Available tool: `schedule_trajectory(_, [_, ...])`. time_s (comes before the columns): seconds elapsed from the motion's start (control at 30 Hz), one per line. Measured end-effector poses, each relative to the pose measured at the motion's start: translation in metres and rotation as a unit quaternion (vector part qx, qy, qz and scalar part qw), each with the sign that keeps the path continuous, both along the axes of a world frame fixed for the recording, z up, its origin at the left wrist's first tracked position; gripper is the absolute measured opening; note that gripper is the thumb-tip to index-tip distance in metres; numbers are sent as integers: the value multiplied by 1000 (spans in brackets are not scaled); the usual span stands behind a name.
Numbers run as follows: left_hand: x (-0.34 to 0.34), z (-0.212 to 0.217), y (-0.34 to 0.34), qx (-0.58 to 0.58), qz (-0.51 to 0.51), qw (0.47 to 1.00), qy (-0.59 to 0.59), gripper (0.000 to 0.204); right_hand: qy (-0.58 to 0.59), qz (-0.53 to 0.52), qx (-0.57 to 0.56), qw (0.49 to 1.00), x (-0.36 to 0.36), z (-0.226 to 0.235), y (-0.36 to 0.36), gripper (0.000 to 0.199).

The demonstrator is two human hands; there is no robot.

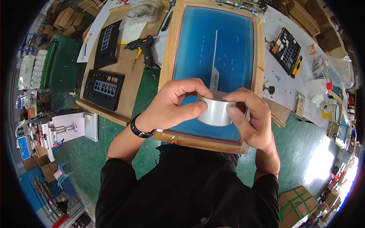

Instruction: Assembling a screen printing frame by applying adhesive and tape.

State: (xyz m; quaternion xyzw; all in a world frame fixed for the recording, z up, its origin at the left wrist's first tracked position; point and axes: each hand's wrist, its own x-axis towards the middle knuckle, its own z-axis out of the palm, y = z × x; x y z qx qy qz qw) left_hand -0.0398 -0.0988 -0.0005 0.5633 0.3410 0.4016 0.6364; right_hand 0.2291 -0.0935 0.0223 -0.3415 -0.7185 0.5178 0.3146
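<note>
Cardboard boxes (70, 17) are stacked at the upper left, another heap (304, 15) at the upper right, and a green-taped carton (298, 201) sits on the floor at the lower right. On the bench (292, 95), right of the wooden screen frame (167, 57) with its blue mesh, stand a white bottle with a red cap (318, 86) and a black panel with square cut-outs (286, 49). Two more black panels (103, 89) and a black glue gun (142, 47) lie to the left.

The frame's near edge is partly hidden behind the hands, and its far corners are cut off by clutter. The small print on the mesh is too fine to make out.

Both hands meet over the frame's near end, pinching a roll of clear tape (216, 112). The left hand (167, 108) has its grip curled, fingertips pressed on the roll's rim, a black wristband (138, 129) on the wrist. The right hand (253, 121) wraps the roll's right side, thumb on its face; it is perhaps picking at the tape end.
</note>
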Motion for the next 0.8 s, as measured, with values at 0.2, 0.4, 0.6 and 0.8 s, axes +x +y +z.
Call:
schedule_trajectory(0.2, [-6, -10, -3, -50, 41, 991, -116, 9, 85, -59, 38, 994, -9, -8, 2, 51])
schedule_trajectory(0.4, [-6, -18, -1, -49, 5, 969, -241, 4, 88, 14, 42, 995, -15, -21, 6, 61])
schedule_trajectory(0.6, [-8, -12, -4, -72, 31, 983, -166, 6, 31, 28, 56, 998, -14, -10, 3, 62])
schedule_trajectory(0.8, [-2, -13, -6, 21, 63, 998, -15, 6, -107, -4, 185, 977, -24, -3, -5, 66])
